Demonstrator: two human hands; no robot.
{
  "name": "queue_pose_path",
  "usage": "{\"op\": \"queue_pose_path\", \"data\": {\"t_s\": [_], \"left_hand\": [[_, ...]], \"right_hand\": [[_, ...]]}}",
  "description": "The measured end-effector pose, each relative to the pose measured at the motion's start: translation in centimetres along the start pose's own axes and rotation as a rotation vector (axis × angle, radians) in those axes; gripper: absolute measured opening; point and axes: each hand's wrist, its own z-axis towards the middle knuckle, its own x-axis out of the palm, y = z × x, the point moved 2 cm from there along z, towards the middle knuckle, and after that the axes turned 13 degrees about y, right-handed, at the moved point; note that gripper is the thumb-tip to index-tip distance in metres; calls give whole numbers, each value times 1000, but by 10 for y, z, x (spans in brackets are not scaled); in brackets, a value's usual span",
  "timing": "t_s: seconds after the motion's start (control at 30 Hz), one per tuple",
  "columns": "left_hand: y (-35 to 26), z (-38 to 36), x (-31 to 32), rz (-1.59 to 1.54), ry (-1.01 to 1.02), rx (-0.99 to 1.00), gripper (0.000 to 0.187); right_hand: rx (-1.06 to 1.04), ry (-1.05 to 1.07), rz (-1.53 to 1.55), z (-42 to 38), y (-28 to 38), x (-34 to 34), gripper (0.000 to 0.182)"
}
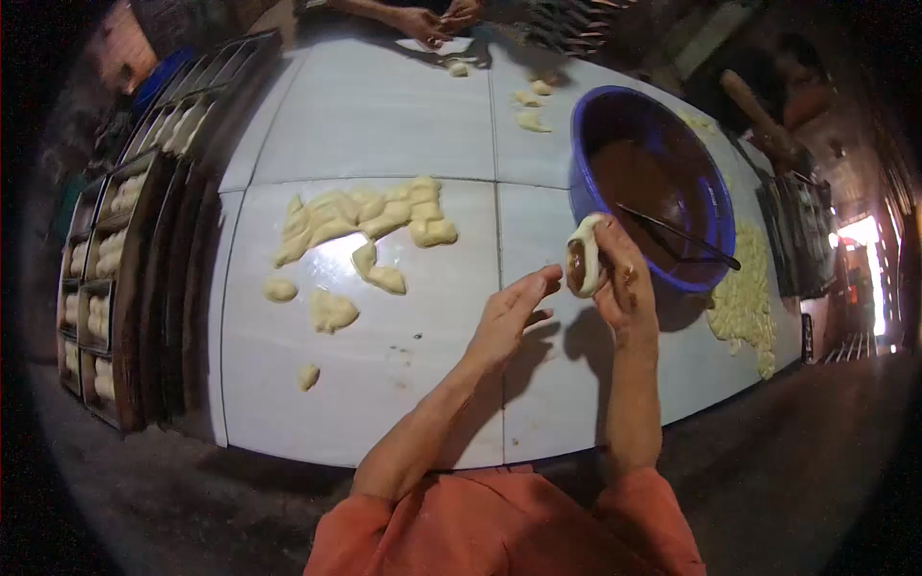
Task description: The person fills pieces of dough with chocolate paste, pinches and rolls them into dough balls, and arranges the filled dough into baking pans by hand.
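Observation:
Pale dough (pixel 589 230), cupped around a dab of brown filling, is held in my right hand (pixel 624 274) beside the basin. Brown smears mark that hand. My left hand (pixel 519 312) is just left of the dough, fingers stretched out and holding nothing. A blue-purple basin (pixel 579 158) of brown filling (pixel 639 178) stands close behind my right hand. Across its near side rests a dark long-handled utensil (pixel 687 238), its handle over the rim. Flattened dough pieces (pixel 370 211) lie in a cluster on the left, with several loose lumps (pixel 333 312) nearer me.
The white tiled table (pixel 384 403) spans the middle. Racked trays of shaped dough (pixel 101 307) stand at the left. More dough (pixel 744 298) covers the right side. A co-worker's hands (pixel 437 21) handle dough at the far edge; another person (pixel 768 106) is at the far right.

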Motion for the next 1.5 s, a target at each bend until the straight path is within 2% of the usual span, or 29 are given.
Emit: {"op": "queue_pose_path", "data": {"t_s": [0.1, 0.23, 0.27, 0.3, 0.4, 0.43, 0.5, 0.53, 0.6, 0.63, 0.7, 0.73, 0.83, 0.87, 0.9, 0.97, 1.0, 1.03, 1.1, 1.13, 1.17, 1.2, 1.27, 1.3, 1.37, 1.4, 1.5], "left_hand": [[-4, -21, -16, -152, -4, -30, 53], [-11, -63, -67, -82, -188, -12, 36], [-18, -74, -76, -72, -266, 6, 28], [-27, -85, -80, 40, -350, -5, 28], [-30, -107, -95, 71, -436, 75, 29], [-35, -113, -94, 170, -459, 55, 31], [-39, -122, -94, 268, -493, 34, 34], [-39, -125, -95, 310, -507, 33, 32], [-42, -130, -96, 353, -534, 20, 32], [-43, -132, -98, 351, -539, 20, 32], [-43, -131, -101, 123, -484, 19, 34], [-45, -132, -105, 120, -485, 17, 34], [-54, -131, -121, 80, -352, -126, 34], [-58, -132, -127, 134, -362, -172, 33], [-60, -132, -130, 92, -368, -170, 34], [-68, -136, -134, 163, -365, -178, 34], [-70, -138, -129, 164, -363, -182, 34], [-70, -140, -122, 203, -327, -115, 33], [-69, -143, -113, 240, -285, -55, 32], [-67, -145, -111, 237, -277, -28, 31], [-68, -147, -110, 234, -272, -2, 29], [-72, -149, -112, 281, -284, -71, 25], [-64, -148, -115, 298, -244, -49, 24], [-61, -148, -114, 312, -205, -22, 23], [-55, -150, -111, 341, -226, -45, 23], [-53, -152, -108, 396, -246, -46, 24], [-48, -155, -102, 452, -243, -3, 25]], "right_hand": [[98, 73, 133, -11, -50, 25, 21], [191, 158, 39, -31, -86, 48, 32], [202, 177, -82, -37, -95, 53, 48], [209, 186, -80, -41, -108, 61, 48], [-82, 196, -849, -46, -138, 92, 69], [-145, 170, -996, -49, -143, 106, 61], [-125, 104, -1015, -51, -155, 120, 46], [-123, 113, -1011, -50, -160, 124, 46], [-196, 28, -1039, -47, -168, 127, 31], [-194, 33, -1038, -46, -172, 128, 31], [103, -3, -578, -40, -182, 126, 20], [130, 4, -415, -40, -179, 132, 17], [190, 71, -314, -39, -175, 135, 18], [324, 50, -199, -46, -171, 137, 21], [326, 51, -200, -49, -171, 135, 21], [107, 317, -564, -52, -169, 133, 26], [40, 350, -678, -51, -172, 128, 36], [38, 342, -677, -50, -178, 122, 36], [-281, 365, -767, -45, -177, 117, 42], [-325, 358, -852, -46, -175, 118, 38], [-322, 352, -849, -47, -175, 122, 38], [-347, 249, -800, -47, -174, 129, 32], [-419, 38, -634, -48, -185, 142, 19], [-415, 37, -628, -48, -188, 138, 19], [-487, 68, -882, -49, -197, 129, 19], [-537, 9, -895, -46, -196, 131, 14], [-452, 2, -928, -47, -199, 121, 10]]}}
